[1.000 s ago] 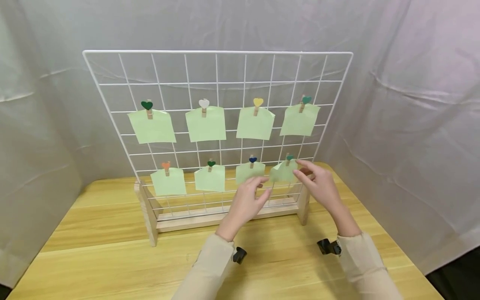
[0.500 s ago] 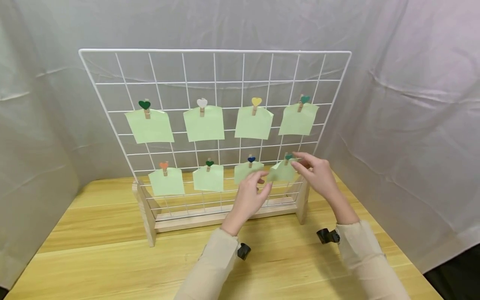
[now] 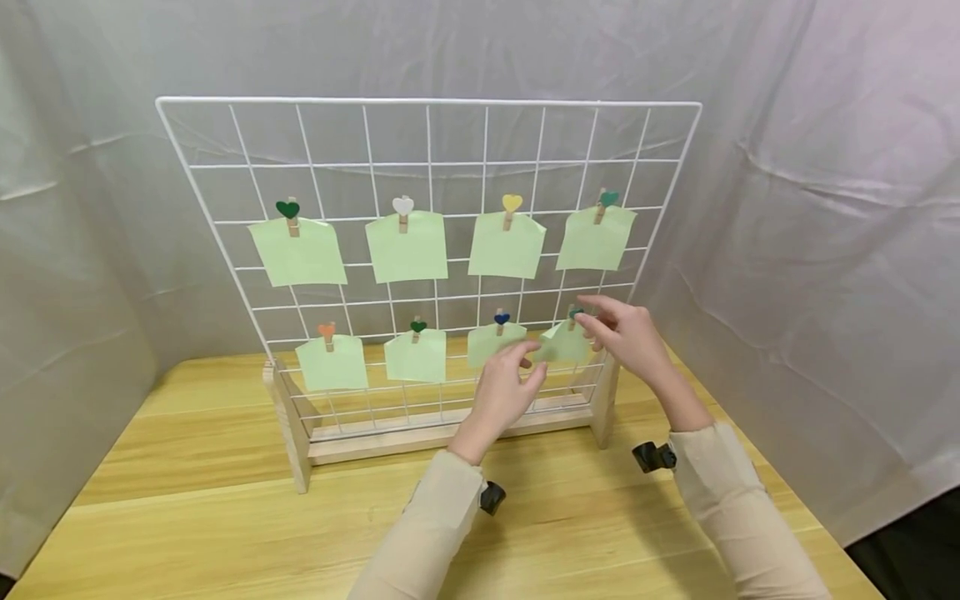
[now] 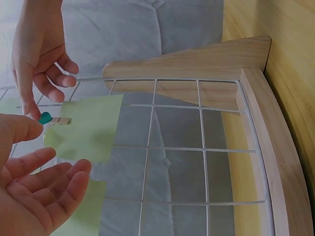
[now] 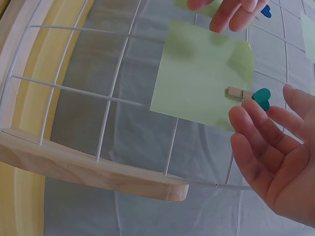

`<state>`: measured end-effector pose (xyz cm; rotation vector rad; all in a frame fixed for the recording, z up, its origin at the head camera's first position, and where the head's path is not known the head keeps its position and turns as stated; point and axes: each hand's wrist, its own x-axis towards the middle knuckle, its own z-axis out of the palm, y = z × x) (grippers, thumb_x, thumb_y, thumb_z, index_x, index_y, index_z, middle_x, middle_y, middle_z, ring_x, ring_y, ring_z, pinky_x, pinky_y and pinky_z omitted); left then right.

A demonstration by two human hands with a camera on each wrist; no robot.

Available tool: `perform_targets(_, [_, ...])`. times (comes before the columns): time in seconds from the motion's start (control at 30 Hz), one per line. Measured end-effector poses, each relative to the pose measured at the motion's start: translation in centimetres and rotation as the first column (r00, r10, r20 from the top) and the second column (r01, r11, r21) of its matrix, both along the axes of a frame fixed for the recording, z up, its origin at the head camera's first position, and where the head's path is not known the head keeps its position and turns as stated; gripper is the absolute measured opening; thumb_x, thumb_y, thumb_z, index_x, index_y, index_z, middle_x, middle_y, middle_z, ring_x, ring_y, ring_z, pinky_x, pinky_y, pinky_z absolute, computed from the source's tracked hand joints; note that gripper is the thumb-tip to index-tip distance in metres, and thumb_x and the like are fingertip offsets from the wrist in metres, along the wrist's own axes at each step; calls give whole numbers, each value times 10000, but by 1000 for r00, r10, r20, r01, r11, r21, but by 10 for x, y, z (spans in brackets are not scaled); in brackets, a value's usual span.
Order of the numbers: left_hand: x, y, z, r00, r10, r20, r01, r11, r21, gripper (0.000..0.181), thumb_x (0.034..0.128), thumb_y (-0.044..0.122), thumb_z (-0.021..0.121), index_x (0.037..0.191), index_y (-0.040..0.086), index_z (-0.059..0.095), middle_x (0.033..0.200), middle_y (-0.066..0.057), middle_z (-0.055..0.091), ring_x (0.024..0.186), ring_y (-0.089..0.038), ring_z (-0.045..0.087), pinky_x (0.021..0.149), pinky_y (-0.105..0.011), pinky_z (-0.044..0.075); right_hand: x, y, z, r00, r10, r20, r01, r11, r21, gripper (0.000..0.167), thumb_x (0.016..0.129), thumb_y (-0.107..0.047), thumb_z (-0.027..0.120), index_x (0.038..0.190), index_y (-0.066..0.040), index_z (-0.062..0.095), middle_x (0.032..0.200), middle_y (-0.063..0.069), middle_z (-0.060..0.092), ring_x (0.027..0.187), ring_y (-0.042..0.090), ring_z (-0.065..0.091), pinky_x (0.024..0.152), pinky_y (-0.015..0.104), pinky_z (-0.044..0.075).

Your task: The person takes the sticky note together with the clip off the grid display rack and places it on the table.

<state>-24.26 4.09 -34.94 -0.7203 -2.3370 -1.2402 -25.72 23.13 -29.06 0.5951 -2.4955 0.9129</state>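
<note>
At the lower right of the grid, a green note (image 3: 564, 343) hangs from a small wooden clip with a teal heart (image 5: 262, 98). My right hand (image 3: 628, 337) is at that clip, its fingertips close around the heart; in the left wrist view one fingertip of the right hand (image 4: 42, 54) meets the heart (image 4: 45, 117). The thumb stands apart in the right wrist view, where the right hand's (image 5: 280, 152) other fingers are loosely bent. My left hand (image 3: 504, 390), fingers relaxed, is beside the note's left edge, in front of the blue-heart note (image 3: 487, 343), holding nothing.
The white wire grid (image 3: 427, 102) stands in a wooden base (image 3: 420, 448) on the wooden table (image 3: 187, 533). Several more green notes hang in two rows from heart clips, among them one with an orange heart (image 3: 326, 330). Grey cloth (image 3: 795, 250) surrounds the table.
My right hand has moved up and left from the note's right corner to the teal-heart clip. My left hand has shifted slightly right. The head view has shifted a little.
</note>
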Motion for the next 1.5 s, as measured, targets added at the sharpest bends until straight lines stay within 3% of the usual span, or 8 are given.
perform_targets(0.17, [0,2,2,1000,-3,30,3,1000,-12,332,850,182,581,1144,26,577,1116,-106,593,830,-172,600,628,-194,461,-2,0,5,997,10,76,-12,1000,25,371,909,-221,522,1211,-5,523,687,106,622,526,213,568,465,279,441])
perform_targets(0.4, [-2,5,4,999,-20,50,20,1000,12,319,852,168,583,1142,37,577,1102,-103,590,696,-122,596,524,-154,440,-6,0,10,985,34,167,-41,998,39,374,926,-230,491,1222,-4,513,715,117,628,520,204,574,517,308,484])
perform_targets(0.6, [-4,9,2,1000,-23,-7,24,999,41,267,829,116,598,1076,13,603,1029,-98,601,821,-181,581,658,-221,468,-10,0,13,970,57,238,-71,996,52,385,945,-244,446,1237,2,495,722,112,611,502,209,564,507,317,482])
perform_targets(0.77, [-8,12,-1,996,-93,19,88,979,187,239,813,-1,590,1048,-41,593,989,-138,587,830,-207,590,679,-212,485,-13,-1,14,965,70,252,-87,994,59,381,937,-229,467,1227,15,500,712,120,599,487,221,562,498,323,484])
perform_targets(0.87, [-10,14,-3,995,-99,26,90,965,245,247,797,-48,588,1044,-51,591,986,-152,585,785,-207,608,657,-177,476,-14,-1,15,965,71,253,-90,994,65,370,929,-214,485,1217,17,509,708,121,600,488,236,565,491,320,481])
perform_targets(1.27, [-13,19,-4,998,-60,18,51,945,322,311,725,-144,590,1028,-72,596,959,-174,609,658,-195,615,572,-161,470,-15,-1,19,966,54,252,-84,990,110,322,906,-148,526,1177,25,541,701,106,606,488,230,566,495,330,486])
perform_targets(1.5, [-11,19,-1,998,-60,32,47,946,319,304,725,-150,583,1019,-78,601,895,-174,629,630,-201,609,549,-157,459,-16,-2,19,970,36,240,-69,989,130,288,903,-117,526,1145,36,561,664,76,612,460,169,561,491,340,491])
